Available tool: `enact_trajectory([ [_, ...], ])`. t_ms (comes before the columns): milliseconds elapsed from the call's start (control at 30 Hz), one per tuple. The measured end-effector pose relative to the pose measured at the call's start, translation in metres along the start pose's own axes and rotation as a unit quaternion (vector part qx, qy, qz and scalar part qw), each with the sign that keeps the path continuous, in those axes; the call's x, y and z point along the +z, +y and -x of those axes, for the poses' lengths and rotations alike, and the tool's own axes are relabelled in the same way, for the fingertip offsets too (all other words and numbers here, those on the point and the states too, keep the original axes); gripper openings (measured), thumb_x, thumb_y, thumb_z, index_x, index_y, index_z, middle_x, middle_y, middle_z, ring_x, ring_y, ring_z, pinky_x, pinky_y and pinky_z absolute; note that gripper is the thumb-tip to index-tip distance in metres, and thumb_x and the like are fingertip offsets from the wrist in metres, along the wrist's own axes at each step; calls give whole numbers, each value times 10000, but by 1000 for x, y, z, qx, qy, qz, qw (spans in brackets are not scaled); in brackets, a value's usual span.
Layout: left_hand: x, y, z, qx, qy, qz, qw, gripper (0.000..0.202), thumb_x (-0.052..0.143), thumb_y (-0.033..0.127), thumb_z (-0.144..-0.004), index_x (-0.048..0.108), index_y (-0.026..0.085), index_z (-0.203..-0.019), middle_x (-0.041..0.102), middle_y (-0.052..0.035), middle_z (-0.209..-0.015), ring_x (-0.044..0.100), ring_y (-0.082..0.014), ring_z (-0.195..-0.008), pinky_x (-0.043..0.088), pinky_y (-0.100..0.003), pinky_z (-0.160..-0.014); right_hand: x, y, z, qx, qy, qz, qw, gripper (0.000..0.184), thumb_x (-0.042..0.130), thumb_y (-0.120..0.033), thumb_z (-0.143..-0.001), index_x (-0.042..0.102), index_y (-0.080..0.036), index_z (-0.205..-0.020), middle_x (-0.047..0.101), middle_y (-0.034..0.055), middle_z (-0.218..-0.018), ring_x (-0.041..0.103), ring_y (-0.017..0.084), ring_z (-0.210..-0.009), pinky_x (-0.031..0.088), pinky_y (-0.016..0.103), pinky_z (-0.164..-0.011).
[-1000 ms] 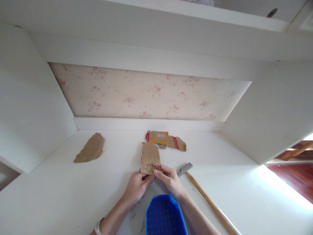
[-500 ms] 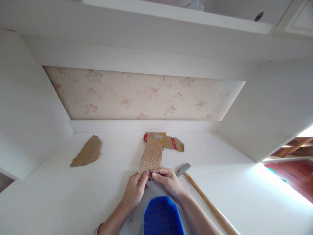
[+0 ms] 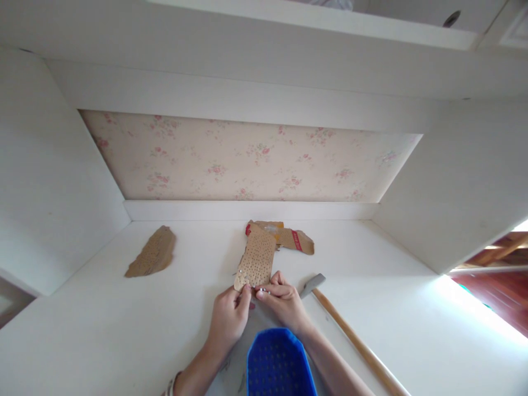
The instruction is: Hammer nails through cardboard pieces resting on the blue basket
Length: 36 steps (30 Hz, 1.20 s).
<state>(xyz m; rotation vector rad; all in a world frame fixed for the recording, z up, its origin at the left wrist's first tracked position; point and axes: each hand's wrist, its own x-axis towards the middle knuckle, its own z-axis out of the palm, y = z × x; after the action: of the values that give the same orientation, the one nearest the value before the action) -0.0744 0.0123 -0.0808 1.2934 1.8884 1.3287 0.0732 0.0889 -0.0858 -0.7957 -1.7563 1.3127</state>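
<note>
A strip of brown cardboard (image 3: 259, 253) dotted with rows of small holes reaches away from my hands, its near end raised at my fingertips. My left hand (image 3: 229, 318) is closed, thumb and finger pinching the strip's near edge. Beside it my right hand (image 3: 284, 305) is closed too, pinching at the same edge. Tiny white-headed pieces (image 3: 264, 290) show along its fingertips; they are too small to name surely. A few similar light dots sit at the strip's left near corner. Below my hands stands a blue plastic basket (image 3: 280, 360) with a perforated bottom.
Right of my hands lies a hammer (image 3: 350, 333) with a wooden handle. Another cardboard scrap (image 3: 295, 240) with red print lies behind the strip; a torn brown piece (image 3: 152, 253) lies left. White panels flank the white surface (image 3: 103, 341), and a shelf (image 3: 264, 66) overhangs it.
The view has shifted slightly. My right hand's fingers have shifted, and more of the small white heads show between them. My left hand keeps its pinch on the cardboard.
</note>
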Motion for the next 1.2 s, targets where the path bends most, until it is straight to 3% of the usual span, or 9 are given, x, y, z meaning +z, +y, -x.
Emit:
enact_trajectory([
  [167, 1, 2, 1, -17, -13, 11, 1000, 495, 445, 548, -907, 623, 175, -636, 685, -81, -544, 625, -182, -458, 438, -240, -449, 0, -8, 2, -1, 3, 17, 1000, 257, 699, -500, -815, 816, -279, -875, 441, -5, -686, 448, 180, -749, 406, 289, -684],
  [300, 0, 4, 2, 5, -25, 21, 999, 470, 439, 518, -922, 631, 170, -671, 682, -72, -550, 620, -178, -474, 440, -243, -469, 0, -12, 2, -9, 14, 36, 999, 272, 672, -483, -839, 813, -257, -785, 418, -11, -638, 434, 179, -723, 400, 286, -677],
  [400, -2, 8, 3, 13, -22, 44, 999, 431, 462, 505, -919, 651, 156, -750, 681, -59, -570, 623, -176, -497, 453, -243, -488, 1, -16, 2, -10, 21, 47, 999, 278, 653, -468, -857, 809, -242, -819, 458, -8, -642, 470, 175, -705, 408, 283, -661],
  [600, -3, 13, 4, 27, -29, 108, 993, 364, 602, 438, -862, 568, 154, -1087, 731, -82, -908, 685, -174, -663, 527, -252, -589, 6, -21, 6, -35, 25, 84, 996, 218, 659, -382, -862, 763, -195, -823, 591, 13, -690, 506, 147, -617, 387, 262, -571],
  [733, 2, 7, 5, 39, -21, 154, 987, 468, 605, 391, -864, 455, 182, -1254, 640, -140, -1225, 694, -160, -746, 542, -246, -595, 8, -20, 9, -58, 25, 106, 992, 199, 607, -332, -902, 703, -192, -800, 608, 6, -663, 506, 141, -574, 385, 255, -539],
  [900, 2, -1, 5, 79, -37, 71, 994, 488, 493, 341, -927, 432, 216, -1395, 603, -142, -1283, 696, -183, -850, 561, -237, -614, 7, -17, 10, -98, 13, 127, 987, 175, 548, -283, -947, 706, -218, -909, 672, 30, -801, 618, 163, -725, 471, 253, -685],
  [1033, 1, -3, 3, 170, -37, -50, 983, 463, 480, 224, -899, 528, 271, -1357, 589, -111, -1283, 633, -236, -1094, 566, -301, -835, 9, -13, 10, -125, 2, 146, 981, 195, 514, -268, -963, 706, -244, -990, 683, 38, -868, 646, 166, -791, 496, 245, -742],
  [1100, 1, -3, 3, 171, -29, -85, 981, 456, 500, 203, -874, 568, 275, -1319, 615, -97, -1226, 656, -223, -1036, 554, -316, -879, 9, -11, 11, -136, -5, 154, 979, 212, 499, -261, -970, 704, -246, -1022, 682, 41, -886, 650, 164, -805, 500, 237, -751],
  [1200, 2, -2, 4, 155, -24, -97, 983, 476, 498, 206, -878, 540, 258, -1349, 646, -87, -1159, 693, -182, -877, 573, -277, -811, 9, -10, 10, -146, -6, 166, 975, 222, 488, -255, -977, 705, -234, -1020, 673, 46, -874, 648, 161, -797, 500, 230, -751],
])
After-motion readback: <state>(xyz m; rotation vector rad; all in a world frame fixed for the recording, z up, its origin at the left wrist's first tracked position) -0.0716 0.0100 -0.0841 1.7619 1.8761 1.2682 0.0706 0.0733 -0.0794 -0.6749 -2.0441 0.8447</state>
